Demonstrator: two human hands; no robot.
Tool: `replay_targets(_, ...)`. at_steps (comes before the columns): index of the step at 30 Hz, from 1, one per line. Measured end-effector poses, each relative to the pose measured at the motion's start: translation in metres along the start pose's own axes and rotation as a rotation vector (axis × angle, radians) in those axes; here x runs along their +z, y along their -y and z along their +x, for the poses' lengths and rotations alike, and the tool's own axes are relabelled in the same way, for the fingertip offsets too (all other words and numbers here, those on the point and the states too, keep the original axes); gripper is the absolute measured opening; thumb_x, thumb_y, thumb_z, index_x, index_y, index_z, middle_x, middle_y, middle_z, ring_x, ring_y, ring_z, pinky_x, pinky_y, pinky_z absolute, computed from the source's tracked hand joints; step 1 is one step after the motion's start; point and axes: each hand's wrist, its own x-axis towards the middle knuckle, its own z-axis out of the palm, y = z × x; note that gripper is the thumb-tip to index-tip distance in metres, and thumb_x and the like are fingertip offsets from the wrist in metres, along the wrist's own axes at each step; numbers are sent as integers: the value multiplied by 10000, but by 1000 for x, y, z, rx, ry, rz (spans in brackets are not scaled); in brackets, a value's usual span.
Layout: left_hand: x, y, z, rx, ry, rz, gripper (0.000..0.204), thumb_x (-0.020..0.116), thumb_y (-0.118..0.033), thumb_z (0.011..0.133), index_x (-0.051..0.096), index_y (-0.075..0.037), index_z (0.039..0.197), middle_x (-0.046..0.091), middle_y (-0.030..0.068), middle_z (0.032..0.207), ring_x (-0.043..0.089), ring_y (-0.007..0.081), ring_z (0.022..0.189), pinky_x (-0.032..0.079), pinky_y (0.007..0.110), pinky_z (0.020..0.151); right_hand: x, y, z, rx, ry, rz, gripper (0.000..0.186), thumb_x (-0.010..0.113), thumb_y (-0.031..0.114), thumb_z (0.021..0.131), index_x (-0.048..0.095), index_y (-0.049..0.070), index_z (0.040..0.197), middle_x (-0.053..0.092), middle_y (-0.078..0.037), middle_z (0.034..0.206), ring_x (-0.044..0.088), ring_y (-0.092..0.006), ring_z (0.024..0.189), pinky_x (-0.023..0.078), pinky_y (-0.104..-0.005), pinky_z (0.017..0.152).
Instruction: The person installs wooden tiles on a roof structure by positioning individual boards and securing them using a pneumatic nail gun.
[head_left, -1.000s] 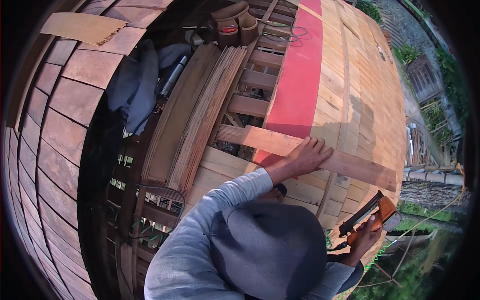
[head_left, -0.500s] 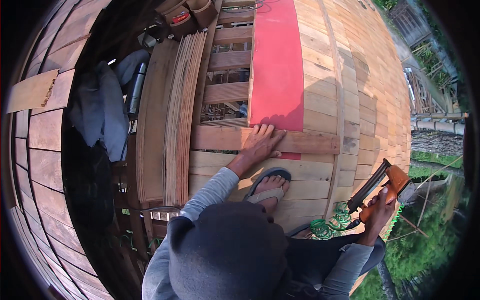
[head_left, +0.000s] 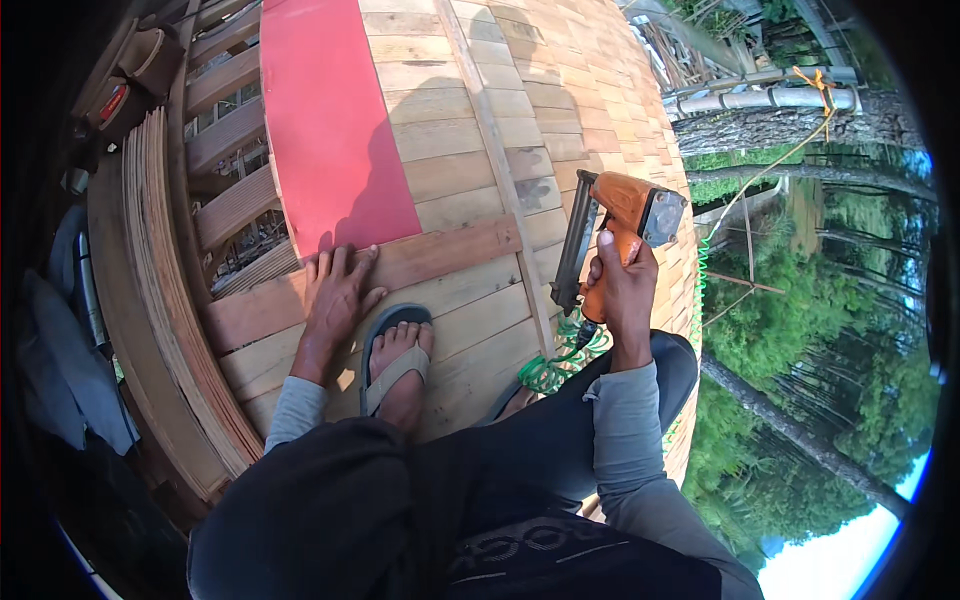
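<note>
A brown tool pouch (head_left: 150, 62) sits at the upper left, a small red item (head_left: 113, 102) showing in one of its pockets. Below it, along the left side, a grey cloth (head_left: 72, 355) lies crumpled in shadow, with a silvery cylinder (head_left: 90, 290) just beside it. At the upper right, a heap of loose timber (head_left: 672, 58) lies on the ground; near it a pale pole (head_left: 755, 101) runs alongside a thick, rough-barked trunk (head_left: 790, 130), an orange tie (head_left: 818, 84) around the pole's far end. Green trees (head_left: 770, 390) fill the right side, crossed by a slanting trunk (head_left: 810, 432), with bright sky (head_left: 850, 545) at the lower right.
</note>
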Motion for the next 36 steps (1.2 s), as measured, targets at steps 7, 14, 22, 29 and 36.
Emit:
replay_targets(7,-5,5,24,12,37,-39,758,768,-542,877,600,-188,1526,578,134,1335,511,342,1226,386,491,1054,-16,5,-5,11,-74,-25,287,749,261,1034,631,9,1105,572,-1,675,544,-86,543,483,-267,490)
replay_targets(14,-18,3,24,42,74,-73,780,822,-483,835,609,-140,1503,557,167,1375,436,427,1386,358,556,1144,-14,2,-7,-20,-61,1,286,762,265,1027,629,19,1087,576,5,701,540,-74,561,480,-256,512)
replay_targets(22,-56,40,112,63,402,-548,488,657,-443,1049,739,19,1182,746,185,942,701,334,915,548,462,857,-16,-1,-8,-5,-11,-36,296,764,278,1024,626,18,1054,574,-1,682,546,-85,559,479,-264,517)
replay_targets(29,-29,91,138,-75,483,-641,474,630,-416,1078,732,47,1061,680,210,803,663,229,764,510,446,742,-16,9,-17,-16,-27,-33,262,753,246,1029,625,17,1025,559,5,661,535,-85,538,471,-271,508)
replay_targets(36,-28,62,134,6,241,-287,251,627,-247,1018,758,-40,1073,729,244,952,732,412,922,554,506,810,-28,1,-14,12,-35,-63,313,755,284,1031,605,10,1018,566,-8,658,544,-95,529,475,-275,499)
